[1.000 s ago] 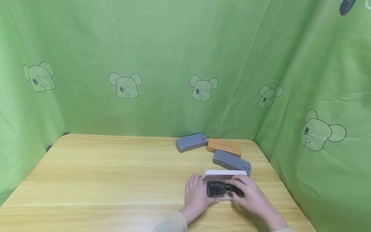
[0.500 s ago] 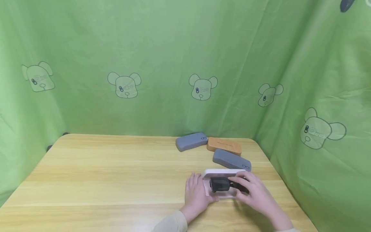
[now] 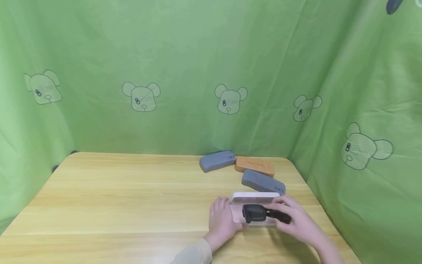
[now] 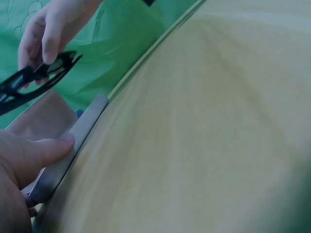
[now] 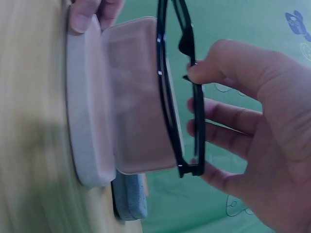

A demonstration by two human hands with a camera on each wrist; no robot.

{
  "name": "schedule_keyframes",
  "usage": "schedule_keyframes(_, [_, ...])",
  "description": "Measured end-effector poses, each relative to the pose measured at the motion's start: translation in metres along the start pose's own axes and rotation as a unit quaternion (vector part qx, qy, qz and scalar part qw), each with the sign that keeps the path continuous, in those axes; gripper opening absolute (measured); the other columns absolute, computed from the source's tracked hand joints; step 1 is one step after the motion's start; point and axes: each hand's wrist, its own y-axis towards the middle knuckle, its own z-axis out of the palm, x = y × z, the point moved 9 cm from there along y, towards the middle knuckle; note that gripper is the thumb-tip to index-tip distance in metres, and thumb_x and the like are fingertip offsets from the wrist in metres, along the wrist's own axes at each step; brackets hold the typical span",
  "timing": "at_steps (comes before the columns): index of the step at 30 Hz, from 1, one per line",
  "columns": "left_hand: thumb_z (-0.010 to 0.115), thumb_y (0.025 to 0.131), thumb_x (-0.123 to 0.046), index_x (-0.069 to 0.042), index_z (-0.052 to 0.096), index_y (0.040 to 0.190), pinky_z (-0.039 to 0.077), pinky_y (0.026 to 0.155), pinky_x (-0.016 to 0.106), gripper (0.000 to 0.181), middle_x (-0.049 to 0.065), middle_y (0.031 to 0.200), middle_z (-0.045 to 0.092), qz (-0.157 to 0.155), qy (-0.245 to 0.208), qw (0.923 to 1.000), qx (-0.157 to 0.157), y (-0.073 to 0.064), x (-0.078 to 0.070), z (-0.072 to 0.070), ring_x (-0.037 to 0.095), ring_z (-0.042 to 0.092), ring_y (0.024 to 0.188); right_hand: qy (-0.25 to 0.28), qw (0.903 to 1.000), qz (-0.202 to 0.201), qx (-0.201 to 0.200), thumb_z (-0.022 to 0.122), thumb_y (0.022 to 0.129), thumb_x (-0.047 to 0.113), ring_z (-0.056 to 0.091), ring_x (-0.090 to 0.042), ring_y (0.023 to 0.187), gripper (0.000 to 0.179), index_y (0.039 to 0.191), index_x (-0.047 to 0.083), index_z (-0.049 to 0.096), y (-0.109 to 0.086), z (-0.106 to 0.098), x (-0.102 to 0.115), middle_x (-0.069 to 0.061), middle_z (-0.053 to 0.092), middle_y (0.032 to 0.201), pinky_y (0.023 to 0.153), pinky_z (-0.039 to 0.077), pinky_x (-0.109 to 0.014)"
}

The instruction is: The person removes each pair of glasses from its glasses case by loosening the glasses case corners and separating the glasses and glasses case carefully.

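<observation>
A white eyeglass case (image 3: 237, 214) with a pink lining lies open near the table's front right, its lid (image 5: 136, 107) raised at the back. My left hand (image 3: 221, 220) holds the case's left end, the thumb over the front wall in the left wrist view. Black sunglasses (image 3: 256, 213) with dark lenses are above the case, over its right half in the head view. My right hand (image 5: 252, 111) pinches them by a folded temple, thumb on one side and fingers on the other. In the left wrist view the sunglasses (image 4: 36, 80) hang clear of the case.
Behind the open case lies a blue-grey glasses case (image 3: 263, 180). An orange-brown case (image 3: 254, 166) and another blue-grey case (image 3: 217, 161) are near the back edge. The wooden table (image 3: 132, 205) meets green curtains (image 3: 184, 128) at the back and sides.
My right hand has lifted the sunglasses out of the open case and carried them to the right. The left hand stays on the case, which has barely moved.
</observation>
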Motion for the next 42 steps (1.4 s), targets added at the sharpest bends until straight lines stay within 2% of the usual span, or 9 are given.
schedule_keyframes(3, [0.086, 0.057, -0.057, 0.000, 0.051, 0.132, 0.033, 0.116, 0.045, 0.100, 0.009, 0.131, 0.055, 0.007, 0.012, 0.9999, -0.007, 0.000, 0.000, -0.003, 0.029, 0.045, 0.132, 0.007, 0.9997, 0.008, 0.020, 0.082, 0.058, 0.004, 0.055, -0.006, 0.095, 0.050, 0.105, 0.020, 0.074, -0.002, 0.001, -0.001, 0.007, 0.062, 0.105, 0.078, 0.054, -0.030])
schedule_keyframes(7, [0.086, 0.055, -0.058, 0.000, 0.051, 0.132, 0.033, 0.116, 0.045, 0.102, 0.009, 0.131, 0.055, 0.005, 0.022, 0.9997, 0.000, 0.001, 0.001, -0.002, 0.028, 0.044, 0.132, 0.031, 0.9980, 0.012, 0.054, 0.083, 0.059, 0.004, 0.054, -0.002, 0.093, 0.052, 0.105, 0.025, 0.073, -0.005, 0.006, -0.002, 0.010, 0.060, 0.104, 0.076, 0.053, -0.027])
schedule_keyframes(13, [0.086, 0.056, -0.058, 0.000, 0.052, 0.130, 0.032, 0.117, 0.046, 0.099, 0.009, 0.133, 0.055, 0.001, 0.015, 0.9999, 0.002, 0.003, 0.003, 0.001, 0.029, 0.042, 0.134, 0.073, 0.9918, 0.007, 0.105, 0.083, 0.063, 0.008, 0.055, -0.001, 0.093, 0.050, 0.106, 0.030, 0.070, -0.008, 0.016, -0.002, 0.010, 0.061, 0.104, 0.077, 0.052, -0.025])
schedule_keyframes(17, [0.085, 0.059, -0.056, -0.001, 0.052, 0.130, 0.033, 0.116, 0.045, 0.095, 0.008, 0.132, 0.055, 0.002, 0.019, 0.9998, 0.005, 0.003, 0.004, 0.002, 0.028, 0.043, 0.133, 0.101, 0.9854, 0.002, 0.137, 0.082, 0.067, 0.011, 0.055, -0.001, 0.093, 0.047, 0.108, 0.030, 0.069, -0.012, 0.022, 0.000, 0.009, 0.062, 0.103, 0.077, 0.052, -0.024])
schedule_keyframes(23, [0.084, 0.059, -0.059, 0.000, 0.051, 0.131, 0.032, 0.116, 0.045, 0.099, 0.009, 0.132, 0.054, -0.002, 0.017, 0.9998, 0.008, 0.003, 0.004, 0.002, 0.029, 0.043, 0.133, 0.152, 0.9737, -0.003, 0.169, 0.081, 0.069, 0.010, 0.055, -0.002, 0.093, 0.044, 0.109, 0.027, 0.069, -0.014, 0.029, 0.002, 0.008, 0.062, 0.101, 0.078, 0.051, -0.022])
schedule_keyframes(28, [0.084, 0.057, -0.061, -0.002, 0.053, 0.127, 0.036, 0.113, 0.043, 0.097, 0.006, 0.125, 0.055, 0.009, 0.027, 0.9995, -0.017, 0.003, 0.001, -0.001, 0.025, 0.046, 0.126, 0.181, 0.9627, 0.016, 0.201, 0.081, 0.072, 0.011, 0.055, -0.002, 0.096, 0.041, 0.108, 0.026, 0.070, -0.016, 0.037, 0.001, 0.006, 0.061, 0.101, 0.080, 0.051, -0.021])
schedule_keyframes(33, [0.085, 0.055, -0.063, -0.004, 0.055, 0.124, 0.037, 0.112, 0.042, 0.096, 0.004, 0.124, 0.055, 0.008, 0.024, 0.9995, -0.016, 0.003, 0.001, -0.001, 0.023, 0.047, 0.124, 0.185, 0.9578, 0.016, 0.220, 0.080, 0.072, 0.012, 0.056, -0.004, 0.095, 0.039, 0.107, 0.025, 0.069, -0.020, 0.046, 0.001, 0.008, 0.060, 0.101, 0.081, 0.051, -0.021])
schedule_keyframes(42, [0.086, 0.054, -0.061, -0.002, 0.054, 0.126, 0.034, 0.115, 0.044, 0.098, 0.006, 0.129, 0.054, 0.002, 0.009, 1.0000, -0.004, 0.003, 0.002, 0.001, 0.025, 0.045, 0.128, 0.162, 0.9585, 0.002, 0.235, 0.080, 0.069, 0.013, 0.053, 0.000, 0.095, 0.037, 0.101, 0.027, 0.068, -0.021, 0.056, 0.005, 0.010, 0.061, 0.100, 0.080, 0.050, -0.023])
